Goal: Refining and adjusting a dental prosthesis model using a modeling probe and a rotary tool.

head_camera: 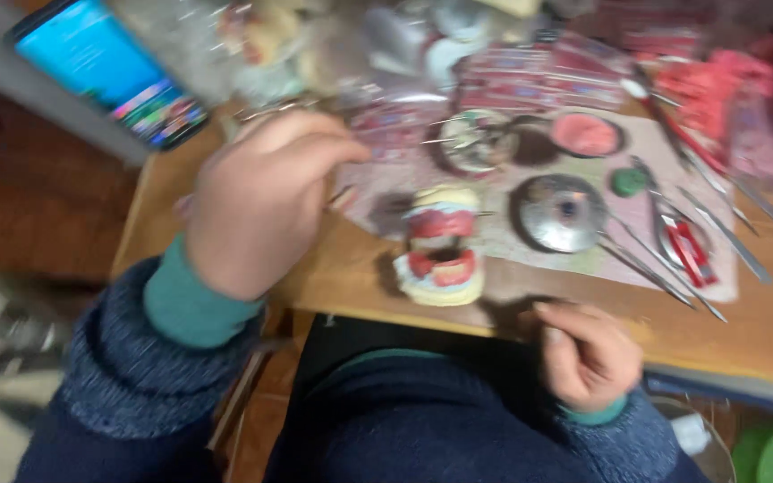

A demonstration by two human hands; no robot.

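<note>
A person's left hand (pixel 261 201), fingers curled on nothing visible, and clenched right hand (pixel 588 353) flank a stiff, likely brittle dental model (pixel 440 246) near the bench's (pixel 360 273) front edge, best gripped by its base.

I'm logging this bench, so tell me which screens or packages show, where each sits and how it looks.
Phone: top left, propped up tilted, dark frame, lit blue screen with coloured icons along its lower end.
Red packets: top centre behind the mat, flat, red and white, blurred.
Clear bags: top centre-left, crumpled, transparent, contents unclear.
</note>
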